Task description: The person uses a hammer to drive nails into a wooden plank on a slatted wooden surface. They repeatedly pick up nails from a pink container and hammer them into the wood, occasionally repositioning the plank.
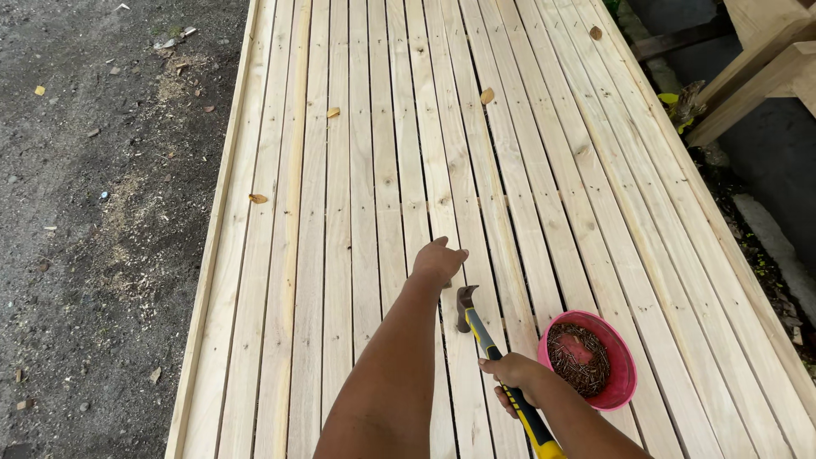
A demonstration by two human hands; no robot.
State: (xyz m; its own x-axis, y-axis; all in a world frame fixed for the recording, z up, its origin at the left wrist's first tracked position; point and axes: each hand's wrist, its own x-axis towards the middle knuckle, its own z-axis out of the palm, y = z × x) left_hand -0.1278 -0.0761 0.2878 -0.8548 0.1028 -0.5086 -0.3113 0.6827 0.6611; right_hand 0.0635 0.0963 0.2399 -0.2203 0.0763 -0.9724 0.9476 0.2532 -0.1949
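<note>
My left hand (439, 261) reaches forward and rests its closed fingers on a pale wooden slat of the slatted deck (357, 212); what it pinches under the fingers is hidden. My right hand (512, 374) grips the yellow-and-black handle of a claw hammer (486, 340). The hammer's dark steel head (465, 302) sits just right of and below my left hand, close above the slats.
A pink bowl (625, 387) filled with rusty nails stands on the slats right of the hammer. Dry leaves lie scattered on the boards. Bare dirt with sawdust (110, 212) runs along the deck's left edge. Timber framing (756, 68) stands at the top right.
</note>
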